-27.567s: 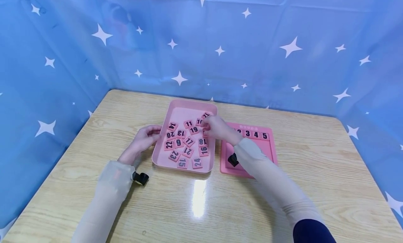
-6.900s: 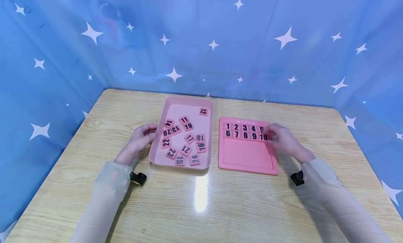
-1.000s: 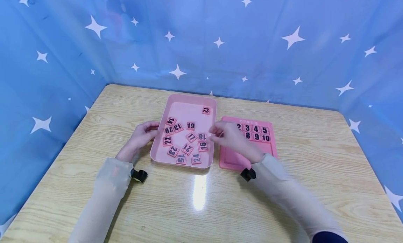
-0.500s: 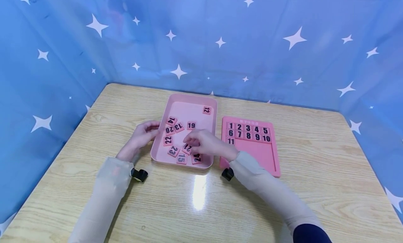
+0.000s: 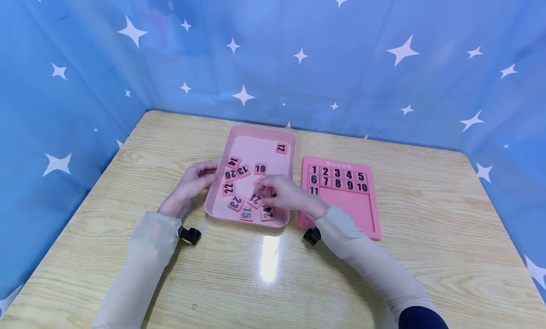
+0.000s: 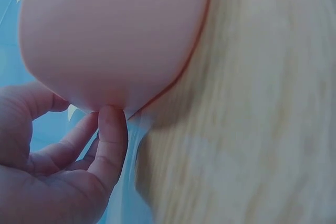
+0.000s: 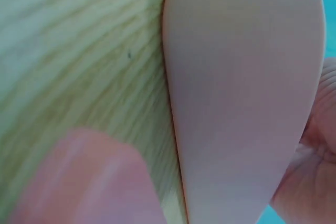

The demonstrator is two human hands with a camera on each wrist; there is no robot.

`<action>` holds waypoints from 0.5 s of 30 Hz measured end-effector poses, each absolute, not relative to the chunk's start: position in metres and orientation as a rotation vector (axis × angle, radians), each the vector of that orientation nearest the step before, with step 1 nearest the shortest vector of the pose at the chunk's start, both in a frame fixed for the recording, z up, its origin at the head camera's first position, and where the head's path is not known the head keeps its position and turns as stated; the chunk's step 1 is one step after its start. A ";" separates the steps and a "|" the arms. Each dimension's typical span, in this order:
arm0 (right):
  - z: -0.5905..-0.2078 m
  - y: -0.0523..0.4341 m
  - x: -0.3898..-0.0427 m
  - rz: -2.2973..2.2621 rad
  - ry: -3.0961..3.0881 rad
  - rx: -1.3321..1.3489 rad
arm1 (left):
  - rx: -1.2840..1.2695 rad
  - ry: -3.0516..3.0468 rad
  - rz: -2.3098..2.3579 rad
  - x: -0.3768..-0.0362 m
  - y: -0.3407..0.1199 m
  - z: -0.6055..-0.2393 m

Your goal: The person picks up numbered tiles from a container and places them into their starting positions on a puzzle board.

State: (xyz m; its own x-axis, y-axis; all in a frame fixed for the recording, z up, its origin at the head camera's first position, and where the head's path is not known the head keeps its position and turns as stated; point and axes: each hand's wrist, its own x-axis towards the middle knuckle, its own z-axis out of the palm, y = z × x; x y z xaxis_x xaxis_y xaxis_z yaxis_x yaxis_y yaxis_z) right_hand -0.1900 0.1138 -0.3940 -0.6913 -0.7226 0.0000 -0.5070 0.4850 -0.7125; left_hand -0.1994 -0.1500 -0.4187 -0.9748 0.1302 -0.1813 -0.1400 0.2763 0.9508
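My left hand [image 5: 192,187] rests with its fingertips against the left side of the pink tray [image 5: 253,146]. In the left wrist view, the thumb [image 6: 112,132] touches the tray's outer wall. My right hand [image 5: 283,192] is inside the tray, thumb and forefinger apart close over the number tiles. Near its fingertips lies the 21 tile [image 5: 255,199]; other tiles are partly hidden beneath the hand. The right wrist view has the hand [image 7: 315,156] behind the tray wall. Right of the tray, the pink number board [image 5: 347,205] holds tiles 1 to 10 in two rows, with the 11 tile [image 5: 313,190] below.
The 12 tile [image 5: 281,148] lies alone near the tray's upper right corner. The 19 tile [image 5: 260,169] and several others are scattered over its floor. A wooden table [image 5: 435,215] carries everything, with a blue star-patterned curtain [image 5: 358,63] behind it.
Tiles 6 to 11 have gone from the tray onto the board since the oldest frame. In the last second my right hand has moved left, deeper over the tray. My left hand stays put.
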 end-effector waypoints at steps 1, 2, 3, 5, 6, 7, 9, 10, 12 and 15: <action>-0.394 0.113 -0.190 -1.029 2.431 -1.032 | -0.011 2.318 1.769 -0.199 -0.150 -0.419; -0.394 0.113 -0.191 -1.047 2.423 -1.017 | -0.013 2.316 1.774 -0.199 -0.149 -0.419; -0.393 0.112 -0.192 -1.067 2.419 -1.012 | -0.013 2.319 1.773 -0.199 -0.149 -0.418; -0.392 0.112 -0.194 -1.108 2.426 -1.022 | -0.017 2.324 1.770 -0.199 -0.149 -0.418; -0.391 0.112 -0.195 -1.128 2.431 -1.035 | -0.020 2.323 1.770 -0.199 -0.149 -0.418; -0.390 0.112 -0.197 -1.143 2.439 -1.046 | -0.022 2.323 1.769 -0.199 -0.149 -0.418; -0.388 0.113 -0.200 -1.168 2.463 -1.073 | -0.024 2.323 1.766 -0.199 -0.149 -0.418; -0.388 0.113 -0.202 -1.176 2.474 -1.071 | -0.025 2.320 1.766 -0.199 -0.149 -0.418; -0.386 0.114 -0.204 -1.188 2.485 -1.058 | -0.025 2.321 1.765 -0.199 -0.149 -0.417; -0.385 0.114 -0.206 -1.179 2.498 -1.023 | -0.023 2.332 1.756 -0.199 -0.148 -0.417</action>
State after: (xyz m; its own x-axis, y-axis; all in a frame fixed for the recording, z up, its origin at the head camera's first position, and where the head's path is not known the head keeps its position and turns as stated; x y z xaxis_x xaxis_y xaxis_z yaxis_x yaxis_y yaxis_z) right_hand -0.2058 0.1137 -0.3846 -0.7420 -0.6612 0.1102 -0.5054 0.4438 -0.7400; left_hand -0.1991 -0.1484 -0.4170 -0.9753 0.1199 -0.1853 -0.1450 0.2853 0.9474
